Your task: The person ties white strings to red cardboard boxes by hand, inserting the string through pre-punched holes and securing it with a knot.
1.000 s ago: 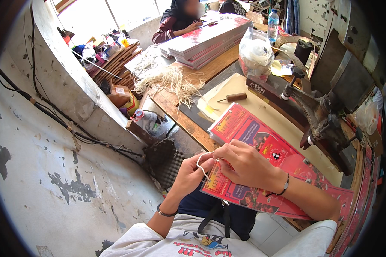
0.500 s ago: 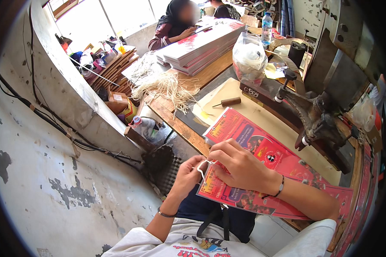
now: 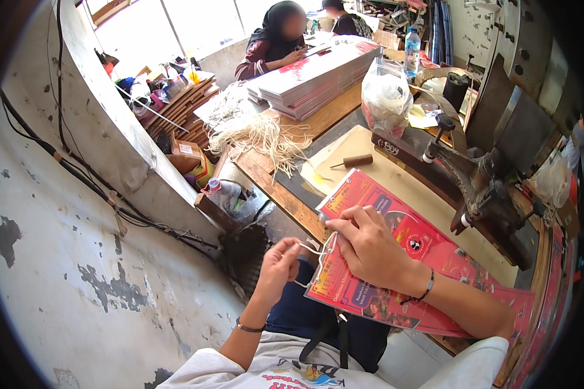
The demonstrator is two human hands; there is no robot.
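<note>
My left hand (image 3: 279, 271) is closed, with thumb and forefinger pinching a thin white cord (image 3: 311, 249). The cord spans to my right hand (image 3: 377, 249) and loops down by the top edge of a red printed laminated sheet (image 3: 350, 295), which has metal eyelets at its corners. The right hand lies over this sheet, its thumb and forefinger closed at the cord's loop. Part of the cord is hidden behind those fingers. Beyond it a second red laminated sheet (image 3: 352, 188) lies flat on the bench, partly covered by the first.
A wooden-handled awl (image 3: 357, 161) lies on tan board (image 3: 334, 149). Loose cords (image 3: 266, 139) hang at the bench's left edge beside stacked sheets (image 3: 311, 87). A plastic bag (image 3: 386, 97), a bottle (image 3: 412, 52) and a dark metal machine (image 3: 477, 172) stand right. A co-worker (image 3: 272, 45) sits behind.
My left hand has drawn slightly left and down, away from the right, stretching the cord between them. The right hand has shifted a little along the sheet. The view has tilted slightly.
</note>
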